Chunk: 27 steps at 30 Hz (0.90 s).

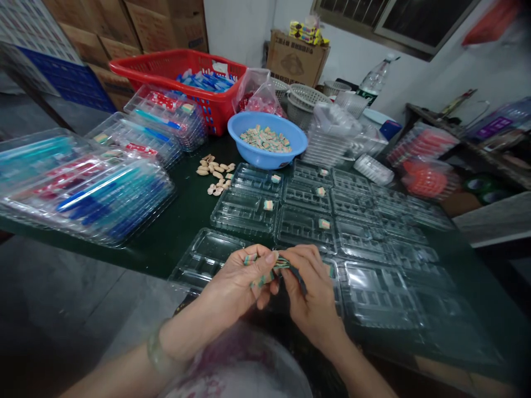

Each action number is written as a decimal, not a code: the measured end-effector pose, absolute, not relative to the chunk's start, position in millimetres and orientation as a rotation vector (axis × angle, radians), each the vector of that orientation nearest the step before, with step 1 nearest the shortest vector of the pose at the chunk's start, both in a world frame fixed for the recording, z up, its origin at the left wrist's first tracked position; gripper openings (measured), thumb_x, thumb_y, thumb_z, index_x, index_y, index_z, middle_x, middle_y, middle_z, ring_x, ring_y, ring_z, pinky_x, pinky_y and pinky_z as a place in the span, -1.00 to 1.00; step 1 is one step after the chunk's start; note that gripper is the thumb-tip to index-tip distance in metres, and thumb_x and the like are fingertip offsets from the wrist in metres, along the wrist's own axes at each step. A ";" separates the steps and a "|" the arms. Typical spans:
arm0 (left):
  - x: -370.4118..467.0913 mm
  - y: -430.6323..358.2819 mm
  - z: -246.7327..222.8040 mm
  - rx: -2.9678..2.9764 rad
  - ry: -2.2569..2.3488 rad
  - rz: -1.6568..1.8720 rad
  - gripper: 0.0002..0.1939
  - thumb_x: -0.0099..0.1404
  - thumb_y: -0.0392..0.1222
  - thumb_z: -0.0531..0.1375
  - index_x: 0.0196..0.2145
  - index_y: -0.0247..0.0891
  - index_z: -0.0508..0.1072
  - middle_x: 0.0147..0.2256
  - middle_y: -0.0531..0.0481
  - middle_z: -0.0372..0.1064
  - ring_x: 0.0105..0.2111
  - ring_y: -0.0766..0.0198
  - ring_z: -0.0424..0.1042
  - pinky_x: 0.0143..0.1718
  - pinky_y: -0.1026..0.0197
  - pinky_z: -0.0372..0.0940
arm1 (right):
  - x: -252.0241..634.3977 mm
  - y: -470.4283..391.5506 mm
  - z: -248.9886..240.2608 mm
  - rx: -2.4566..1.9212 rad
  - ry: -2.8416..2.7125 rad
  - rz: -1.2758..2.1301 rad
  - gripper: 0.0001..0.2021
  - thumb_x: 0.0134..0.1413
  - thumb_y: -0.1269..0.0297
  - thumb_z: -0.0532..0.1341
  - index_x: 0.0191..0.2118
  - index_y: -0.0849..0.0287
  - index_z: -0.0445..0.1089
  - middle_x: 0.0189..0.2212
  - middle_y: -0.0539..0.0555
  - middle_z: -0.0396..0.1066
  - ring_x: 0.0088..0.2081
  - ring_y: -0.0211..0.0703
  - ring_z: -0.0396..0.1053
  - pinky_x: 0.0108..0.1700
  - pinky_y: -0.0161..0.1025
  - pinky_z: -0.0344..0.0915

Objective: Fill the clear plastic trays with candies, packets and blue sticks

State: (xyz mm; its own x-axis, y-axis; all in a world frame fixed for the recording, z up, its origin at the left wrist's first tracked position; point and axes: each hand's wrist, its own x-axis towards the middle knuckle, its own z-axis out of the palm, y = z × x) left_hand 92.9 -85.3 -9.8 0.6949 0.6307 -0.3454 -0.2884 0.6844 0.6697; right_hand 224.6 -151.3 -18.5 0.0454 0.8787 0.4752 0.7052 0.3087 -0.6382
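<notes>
Head view: my left hand is closed, its fingers gripping a cluster of small rectangular pieces striped in pastel pink, cream and green. My right hand meets it, thumb and forefinger touching the near end of the same cluster; whether they grip it, I cannot tell. A pale green bangle sits on my left wrist. Both hands are above the near edge of the dark green tabletop.

Just beyond, shallow clear plastic compartment trays lie in rows. At least five hold a single striped piece each, located toward the right side of the tray; another piece shows partly behind my right hand.

Farther out, a round light blue plastic bowl contains many more such pieces. Peanuts in shells lie loose at its left. Filled clear plastic packs, containing blue and teal items, occupy the left side. Behind them is a red slatted plastic basket of blue items. Nested clear plastic containers are stacked right of the bowl.
</notes>
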 end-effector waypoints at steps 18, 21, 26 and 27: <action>95.1 -84.5 -7.6 0.641 0.679 0.524 -0.74 0.16 -0.09 0.18 -0.55 -0.30 0.26 -0.67 0.11 0.18 -0.65 0.39 0.26 -0.79 0.45 0.08 | 224.4 -148.4 -15.1 -1.373 -1.616 0.453 -0.77 0.13 0.47 0.03 -0.11 0.15 0.29 -0.25 0.08 0.30 -0.19 -0.15 0.22 -0.17 -0.16 0.21; 94.3 -82.7 -6.9 0.642 0.723 0.496 -0.74 0.13 -0.09 0.20 -0.54 -0.32 0.29 -0.67 0.09 0.21 -0.67 0.39 0.25 -0.79 0.45 0.08 | 226.2 -146.7 -13.0 -1.334 -1.552 0.517 -0.81 0.13 0.44 0.06 -0.17 0.15 0.34 -0.31 0.05 0.34 -0.24 -0.19 0.25 -0.17 -0.19 0.22; 93.4 -75.8 -2.3 0.646 0.814 0.416 -0.73 0.13 -0.03 0.18 -0.52 -0.32 0.36 -0.62 0.01 0.30 -0.66 0.36 0.29 -0.81 0.44 0.07 | 241.4 -149.2 -11.0 -1.358 -1.414 0.578 -0.85 0.09 0.39 0.14 -0.23 0.11 0.41 -0.35 0.00 0.38 -0.28 -0.23 0.30 -0.21 -0.24 0.25; 92.9 -74.4 -0.8 0.629 0.846 0.411 -0.75 0.11 -0.04 0.20 -0.51 -0.30 0.37 -0.59 0.00 0.32 -0.64 0.34 0.32 -0.81 0.44 0.07 | 247.7 -150.6 -11.2 -1.380 -1.369 0.585 -0.86 0.08 0.38 0.15 -0.25 0.11 0.42 -0.35 0.00 0.39 -0.28 -0.24 0.30 -0.22 -0.26 0.25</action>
State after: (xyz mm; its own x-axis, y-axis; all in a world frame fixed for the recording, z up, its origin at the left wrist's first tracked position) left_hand 92.9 -74.4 -0.8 0.6032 0.5674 -0.5606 -0.0898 0.7467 0.6591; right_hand 247.7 -150.6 -11.2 0.2235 0.9200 0.3218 0.4033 0.2133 -0.8899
